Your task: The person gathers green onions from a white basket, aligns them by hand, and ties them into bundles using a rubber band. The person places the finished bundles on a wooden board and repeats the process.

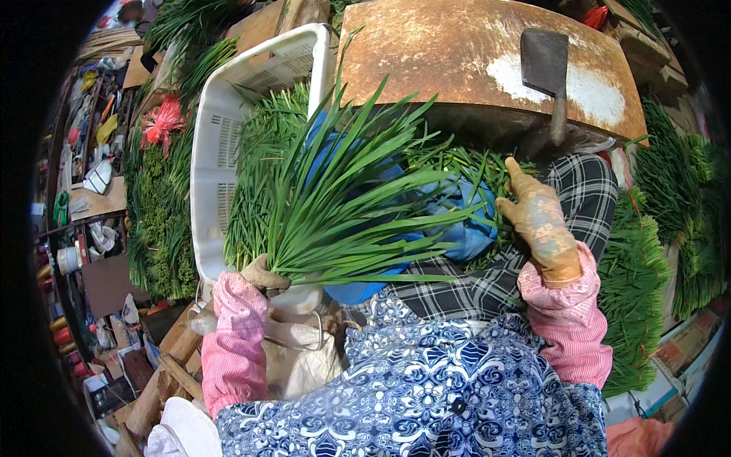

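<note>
My left hand [265, 276], in a stained glove, is closed round the lower ends of a fanned bunch of long green garlic chive leaves [342, 194]. The leaves spread up and right over my lap and over the inner side of a white plastic basket [207, 171]. More green leaves [245, 154] fill that basket. My right hand [537, 220], in a stained patterned glove, has thumb and index finger apart beside loose cut greens [457, 163] on a blue cloth or plastic [471, 228] over my lap. Nothing plain shows in its grasp.
A cleaver [545, 65] lies on a worn wooden board [422, 51] ahead, its handle over the near edge. Bundled greens [628, 297] stand at the right, others [163, 217] at the left with pink plastic ties [161, 123]. A wooden frame [165, 371] and cluttered shelving are at the lower left.
</note>
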`<state>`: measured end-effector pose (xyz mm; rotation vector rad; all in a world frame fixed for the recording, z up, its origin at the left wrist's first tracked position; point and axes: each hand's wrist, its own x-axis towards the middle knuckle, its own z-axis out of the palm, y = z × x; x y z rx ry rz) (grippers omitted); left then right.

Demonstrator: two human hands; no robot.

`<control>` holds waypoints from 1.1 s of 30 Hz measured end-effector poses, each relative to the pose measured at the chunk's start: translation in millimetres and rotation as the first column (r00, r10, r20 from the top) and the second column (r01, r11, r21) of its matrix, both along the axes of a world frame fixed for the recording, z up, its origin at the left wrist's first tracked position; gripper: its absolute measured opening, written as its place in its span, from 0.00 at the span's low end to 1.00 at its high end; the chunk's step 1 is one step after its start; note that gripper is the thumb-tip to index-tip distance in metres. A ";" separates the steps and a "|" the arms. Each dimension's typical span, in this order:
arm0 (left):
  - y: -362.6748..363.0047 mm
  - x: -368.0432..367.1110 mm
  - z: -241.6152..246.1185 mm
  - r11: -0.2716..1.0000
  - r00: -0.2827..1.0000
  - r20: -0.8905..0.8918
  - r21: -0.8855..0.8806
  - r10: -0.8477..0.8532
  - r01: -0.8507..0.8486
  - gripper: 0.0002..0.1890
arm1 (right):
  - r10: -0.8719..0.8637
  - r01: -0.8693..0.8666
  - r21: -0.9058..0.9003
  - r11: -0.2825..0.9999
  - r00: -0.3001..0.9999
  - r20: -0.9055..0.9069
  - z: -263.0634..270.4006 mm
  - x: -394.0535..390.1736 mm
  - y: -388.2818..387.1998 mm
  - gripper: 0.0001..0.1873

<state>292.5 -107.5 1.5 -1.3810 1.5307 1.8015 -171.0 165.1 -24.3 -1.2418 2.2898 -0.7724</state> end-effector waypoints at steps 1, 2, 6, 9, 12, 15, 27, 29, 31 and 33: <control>1.1 1.5 -0.3 1.000 1.000 -0.010 -0.018 0.026 -0.026 0.22 | 0.007 -0.006 -0.048 0.999 1.000 0.026 2.6 -1.5 0.7 0.33; 2.7 2.3 -1.2 1.000 1.000 -0.011 -0.015 0.021 -0.021 0.22 | 0.010 -0.002 -0.075 0.997 0.995 0.100 6.2 -1.0 1.1 0.32; 5.9 1.7 -3.8 0.997 1.000 0.001 0.077 0.026 -0.026 0.22 | 0.025 -0.014 -0.020 1.000 0.545 0.838 23.5 8.5 -1.9 0.29; 7.1 -0.9 -3.1 0.996 0.996 -0.074 0.081 0.045 -0.039 0.22 | 0.190 -0.098 -0.165 0.981 0.382 0.904 25.1 28.9 -17.9 0.30; 6.4 -1.1 0.6 0.994 0.998 -0.047 0.097 0.046 -0.042 0.21 | 0.284 -0.170 -0.233 0.958 0.424 0.860 20.6 48.5 -36.2 0.26; 5.6 0.8 2.6 0.998 1.000 -0.010 0.056 0.021 -0.020 0.20 | 0.225 -0.050 -0.224 0.973 0.397 0.890 17.3 63.8 -47.3 0.17; 10.5 -13.0 9.5 0.998 0.993 0.103 -0.020 -0.053 0.055 0.20 | 0.254 -0.212 -0.205 0.956 0.242 0.936 25.4 26.6 -21.8 0.13; 9.4 -16.0 13.9 0.997 0.999 -0.008 -0.069 -0.047 0.047 0.21 | 0.226 -0.045 -0.223 0.974 0.296 0.928 31.1 13.6 -18.0 0.14; 9.0 -17.6 15.1 0.979 0.991 0.029 -0.153 -0.133 0.136 0.22 | 0.183 0.206 -0.273 0.940 0.371 0.910 33.1 1.8 -15.7 0.14; 9.5 -17.7 13.1 0.981 0.992 0.063 -0.149 -0.114 0.122 0.23 | 0.032 0.243 -0.160 0.957 0.459 0.888 30.8 -7.8 -14.5 0.11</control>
